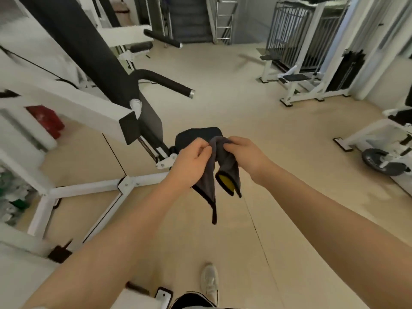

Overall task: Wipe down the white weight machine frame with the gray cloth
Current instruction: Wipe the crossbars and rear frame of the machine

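Observation:
The gray cloth (pixel 225 168), yellow on its inner side, hangs bunched between both hands at the middle of the view. My left hand (pixel 191 160) pinches its top edge from the left. My right hand (pixel 244 153) grips the same top edge from the right. The white weight machine frame (pixel 87 108) rises at the left, with a black padded back (pixel 89 47), a black foam handle (pixel 169 83) and white floor bars (pixel 89 188). Both hands are held in the air to the right of the frame, apart from it. A black seat pad (pixel 196 134) shows just behind my hands.
More white machines stand at the back right (pixel 312 85) and right edge (pixel 379 139), with a weight plate (pixel 379 161) on the floor. A red object (pixel 48 121) sits behind the left frame. My shoe (pixel 209 279) is on the beige floor, and stairs lie far ahead.

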A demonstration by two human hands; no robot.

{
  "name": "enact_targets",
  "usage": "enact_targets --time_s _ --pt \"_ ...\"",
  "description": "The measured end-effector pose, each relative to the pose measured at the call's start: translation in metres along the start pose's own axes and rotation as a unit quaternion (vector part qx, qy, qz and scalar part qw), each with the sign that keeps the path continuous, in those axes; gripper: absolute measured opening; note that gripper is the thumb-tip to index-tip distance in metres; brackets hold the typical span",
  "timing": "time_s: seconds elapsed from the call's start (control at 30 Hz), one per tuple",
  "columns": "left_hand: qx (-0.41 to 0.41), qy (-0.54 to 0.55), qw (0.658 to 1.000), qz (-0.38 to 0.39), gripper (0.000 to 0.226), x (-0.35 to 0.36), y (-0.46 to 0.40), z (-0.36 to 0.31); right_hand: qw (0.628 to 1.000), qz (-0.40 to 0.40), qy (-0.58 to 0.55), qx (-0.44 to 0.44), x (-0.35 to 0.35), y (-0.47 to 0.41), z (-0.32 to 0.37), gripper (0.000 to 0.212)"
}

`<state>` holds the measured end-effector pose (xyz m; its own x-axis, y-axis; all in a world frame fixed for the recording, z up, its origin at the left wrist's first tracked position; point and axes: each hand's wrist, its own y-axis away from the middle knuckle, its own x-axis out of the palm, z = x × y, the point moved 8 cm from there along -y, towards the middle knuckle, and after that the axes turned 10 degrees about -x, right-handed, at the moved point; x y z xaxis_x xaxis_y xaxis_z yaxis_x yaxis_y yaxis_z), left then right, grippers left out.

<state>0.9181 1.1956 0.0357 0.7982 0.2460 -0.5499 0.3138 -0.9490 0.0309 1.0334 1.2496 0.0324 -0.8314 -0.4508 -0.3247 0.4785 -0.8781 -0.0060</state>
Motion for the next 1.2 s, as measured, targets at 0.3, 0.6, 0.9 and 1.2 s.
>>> enact_targets --time_s 0.3,0.6,0.9,1.2 --pt "-0.004 -0.009 0.975 -0.222 0.023 -0.182 -0.065 -0.006 0.978 0.134 0.001 -0.157 0.088 -0.171 0.124 0.01" --pt "-0.181 -0.059 0.906 -0.379 0.016 -0.307 -0.056 0.072 0.907 0.364 0.023 -0.212 0.228 -0.246 0.189 0.014" --pt "-0.263 -0.129 0.801 -0.522 0.023 -0.395 -0.102 0.117 0.879 0.422 0.044 -0.219 0.339 -0.351 0.224 0.038" --pt "-0.329 0.011 0.861 -0.387 0.04 -0.363 -0.14 0.196 0.765 0.481 0.187 -0.386 0.419 -0.322 0.183 0.059"
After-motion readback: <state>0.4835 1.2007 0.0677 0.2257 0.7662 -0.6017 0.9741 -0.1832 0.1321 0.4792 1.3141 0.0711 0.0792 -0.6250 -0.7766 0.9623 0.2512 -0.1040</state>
